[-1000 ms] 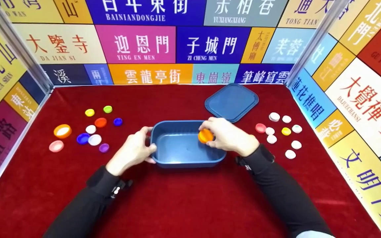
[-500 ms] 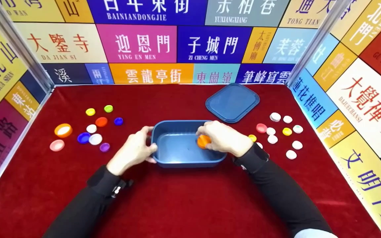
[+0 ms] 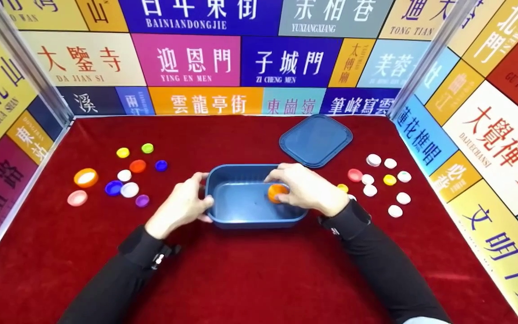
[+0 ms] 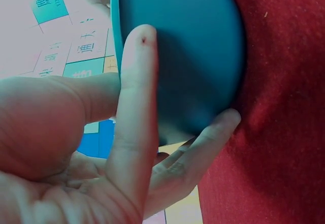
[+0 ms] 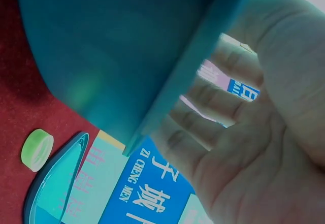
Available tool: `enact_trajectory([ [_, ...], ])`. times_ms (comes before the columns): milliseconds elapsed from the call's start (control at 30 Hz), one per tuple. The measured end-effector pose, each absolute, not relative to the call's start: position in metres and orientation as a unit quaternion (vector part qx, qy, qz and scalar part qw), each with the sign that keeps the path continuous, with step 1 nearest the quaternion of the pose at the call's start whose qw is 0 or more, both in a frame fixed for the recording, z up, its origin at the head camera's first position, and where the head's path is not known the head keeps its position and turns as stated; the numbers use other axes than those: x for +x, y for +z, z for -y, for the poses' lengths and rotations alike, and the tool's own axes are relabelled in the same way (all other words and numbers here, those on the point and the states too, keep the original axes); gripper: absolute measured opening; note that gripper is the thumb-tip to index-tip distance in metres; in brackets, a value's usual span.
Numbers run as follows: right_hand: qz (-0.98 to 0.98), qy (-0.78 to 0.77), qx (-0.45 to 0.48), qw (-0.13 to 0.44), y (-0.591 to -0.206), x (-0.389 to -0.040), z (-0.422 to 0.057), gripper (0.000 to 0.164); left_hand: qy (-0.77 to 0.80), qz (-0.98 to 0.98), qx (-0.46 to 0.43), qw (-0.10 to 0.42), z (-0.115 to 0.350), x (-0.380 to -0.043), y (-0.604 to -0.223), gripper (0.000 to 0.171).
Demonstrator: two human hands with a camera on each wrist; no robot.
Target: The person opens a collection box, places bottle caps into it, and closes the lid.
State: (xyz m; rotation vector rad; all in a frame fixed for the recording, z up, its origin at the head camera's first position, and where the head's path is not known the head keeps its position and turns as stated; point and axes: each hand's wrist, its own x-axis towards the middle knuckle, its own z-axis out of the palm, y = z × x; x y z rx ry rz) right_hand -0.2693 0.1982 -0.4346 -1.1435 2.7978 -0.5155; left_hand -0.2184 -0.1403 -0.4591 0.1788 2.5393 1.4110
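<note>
A dark blue rectangular plastic container [image 3: 241,222] stands on the red cloth. My left hand [image 3: 182,202] grips its left end, the thumb over the rim; in the left wrist view, a finger lies along the container's outer wall [image 4: 198,46]. Inside, towards the right, an orange bottle cap [image 3: 275,193] sits at the bottom. My right hand [image 3: 306,186] reaches over the right end; its thumb overlaps the cap, and its other fingers are spread above it. The right wrist view shows those fingers beyond the rim, with the cap hidden.
Several coloured caps [image 3: 113,188] lie on the left, and several mostly white caps [image 3: 370,190] on the right. The container's blue lid [image 3: 316,140] lies behind its right end. Printed panels [image 3: 205,58] enclose the back and sides.
My right hand has lowered the orange cap to the container's bottom, and its fingers have spread away from it. My left hand has kept its hold.
</note>
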Motion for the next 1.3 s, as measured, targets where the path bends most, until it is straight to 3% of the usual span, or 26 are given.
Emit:
enact_trajectory([
  [367,-0.909,-0.233,-0.344,-0.041,-0.426,-0.265,-0.222,0.042,0.479,-0.868,0.065,0.111,0.141,-0.217,-0.460,0.068],
  [733,-0.909,-0.275,-0.302,-0.083,-0.419,-0.274,-0.251,0.045,0.481,-0.867,0.069,0.109,0.140,-0.218,-0.461,0.068],
  [1000,-0.931,-0.266,-0.246,-0.050,-0.427,-0.289,-0.277,0.045,0.482,-0.866,0.064,0.113,0.142,-0.218,-0.461,0.069],
  [1300,-0.939,-0.241,-0.245,-0.018,-0.457,-0.306,-0.285,0.043,0.486,-0.865,0.067,0.107,0.140,-0.218,-0.461,0.068],
])
